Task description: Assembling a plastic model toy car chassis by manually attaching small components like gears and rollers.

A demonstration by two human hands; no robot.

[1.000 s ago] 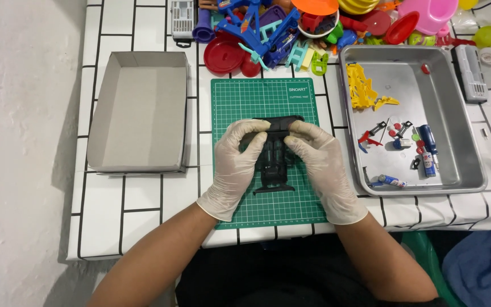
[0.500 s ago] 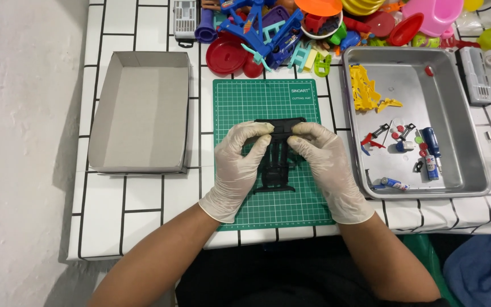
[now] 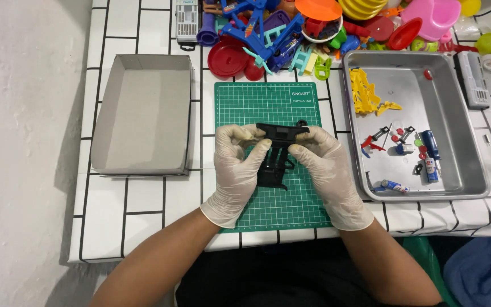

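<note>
Well left of the fingers: grey cardboard box (image 3: 141, 113), open, nothing inside. Left hand (image 3: 237, 170) and right hand (image 3: 325, 168), both gloved, fingers curled and pinching black plastic toy part (image 3: 277, 154) from either side, raised above green cutting mat (image 3: 268, 108), probably for steadiness. Right of the fingers: metal tray (image 3: 473, 176) with yellow pieces (image 3: 365, 94) and small batteries.

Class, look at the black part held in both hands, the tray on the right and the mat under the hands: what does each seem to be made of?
Black part: likely moulded plastic, matt, with thin ribs and clips. Metal tray: seems steel or aluminium, a brushed grey sheen with soft reflections. Green cutting mat: probably rubbery vinyl, flat and dull, printed with a pale grid. Both hands, left hand and right hand, wear thin whitish gloves, probably latex.
</note>
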